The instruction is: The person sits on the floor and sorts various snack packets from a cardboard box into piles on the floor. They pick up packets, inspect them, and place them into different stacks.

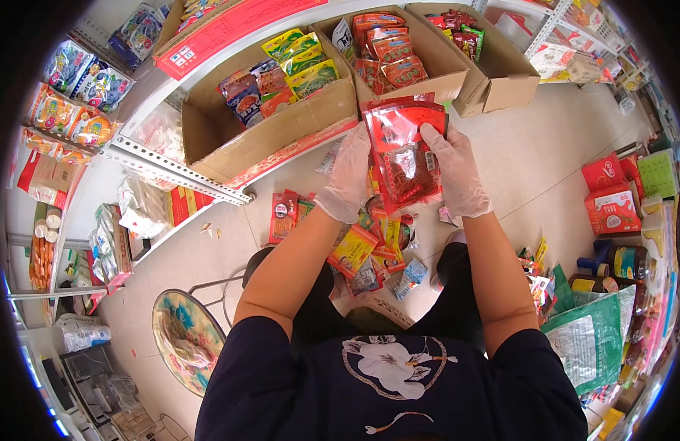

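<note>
1. Packet (410,165) in glossy red film, roughly rectangular, is held nearly upright in front of the person; its lower part shows dark red-brown contents through shiny film, and glare whitens the upper part.
2. Another red edge juts out behind its top, so more than one packet may be in the grip.
3. It hangs above a floor pile of colourful packets (353,251), and its top overlaps, in view, the lower edge of the middle cardboard box (448,87), which contains red packets.
4. Lettering on the red film is too small and glared to read; a small pale label with dark lines sits near its right edge.
5. Print also covers a red strip (189,60) along the shelf edge.
6. Left hand (347,176), in a translucent glove, grips the left edge; its fingers are mostly hidden, so their spread cannot be told.
7. Right hand (457,170), gloved alike, pinches the right edge, thumb flat on the front, the other fingers behind.
</note>
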`<action>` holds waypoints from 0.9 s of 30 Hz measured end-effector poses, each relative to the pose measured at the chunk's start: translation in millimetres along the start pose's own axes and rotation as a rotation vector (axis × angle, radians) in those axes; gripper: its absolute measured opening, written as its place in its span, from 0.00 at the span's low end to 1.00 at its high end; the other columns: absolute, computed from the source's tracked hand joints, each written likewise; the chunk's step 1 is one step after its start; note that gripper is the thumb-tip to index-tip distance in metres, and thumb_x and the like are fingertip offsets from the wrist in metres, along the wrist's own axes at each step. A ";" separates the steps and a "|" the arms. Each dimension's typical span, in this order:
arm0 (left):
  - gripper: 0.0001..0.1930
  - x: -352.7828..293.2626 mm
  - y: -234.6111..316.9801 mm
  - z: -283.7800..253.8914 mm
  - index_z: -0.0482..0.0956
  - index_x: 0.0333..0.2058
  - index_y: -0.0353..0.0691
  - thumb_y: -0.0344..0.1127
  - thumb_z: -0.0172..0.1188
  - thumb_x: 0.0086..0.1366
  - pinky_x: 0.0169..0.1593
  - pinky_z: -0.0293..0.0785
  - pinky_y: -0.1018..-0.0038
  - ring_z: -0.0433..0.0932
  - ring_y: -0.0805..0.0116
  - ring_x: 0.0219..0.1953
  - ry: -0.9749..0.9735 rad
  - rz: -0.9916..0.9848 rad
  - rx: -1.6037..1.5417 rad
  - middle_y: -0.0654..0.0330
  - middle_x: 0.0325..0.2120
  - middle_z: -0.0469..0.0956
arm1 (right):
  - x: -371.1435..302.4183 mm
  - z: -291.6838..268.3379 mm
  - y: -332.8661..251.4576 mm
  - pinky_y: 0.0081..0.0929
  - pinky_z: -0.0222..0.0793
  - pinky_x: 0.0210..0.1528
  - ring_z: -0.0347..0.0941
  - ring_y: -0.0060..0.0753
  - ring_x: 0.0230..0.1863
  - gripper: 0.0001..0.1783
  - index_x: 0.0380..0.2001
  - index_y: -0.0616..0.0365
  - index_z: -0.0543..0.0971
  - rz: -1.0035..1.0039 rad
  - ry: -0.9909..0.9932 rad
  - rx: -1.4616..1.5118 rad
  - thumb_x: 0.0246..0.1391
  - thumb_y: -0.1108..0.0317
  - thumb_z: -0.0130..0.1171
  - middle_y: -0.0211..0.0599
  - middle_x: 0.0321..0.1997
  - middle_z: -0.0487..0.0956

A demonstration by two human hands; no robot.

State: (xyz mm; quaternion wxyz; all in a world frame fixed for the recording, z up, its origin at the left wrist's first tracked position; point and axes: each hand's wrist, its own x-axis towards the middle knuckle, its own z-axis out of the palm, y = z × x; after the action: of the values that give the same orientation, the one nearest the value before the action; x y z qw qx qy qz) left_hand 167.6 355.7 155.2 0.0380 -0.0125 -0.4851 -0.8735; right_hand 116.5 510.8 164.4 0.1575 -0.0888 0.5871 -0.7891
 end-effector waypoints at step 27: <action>0.14 10.9 4.7 -20.8 0.73 0.43 0.39 0.42 0.50 0.67 0.34 0.76 0.75 0.77 0.72 0.29 -0.022 0.025 -0.104 0.59 0.30 0.78 | 0.7 5.4 18.9 0.15 0.63 0.22 0.67 0.14 0.21 0.11 0.38 0.60 0.78 -0.130 0.148 -0.302 0.59 0.64 0.54 0.23 0.23 0.75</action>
State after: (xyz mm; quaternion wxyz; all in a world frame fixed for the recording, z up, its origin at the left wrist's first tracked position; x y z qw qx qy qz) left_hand 157.4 335.0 148.8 0.0431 -0.0300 -0.4393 -0.8968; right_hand 120.3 500.8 147.9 0.0470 -0.0909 0.7020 -0.7048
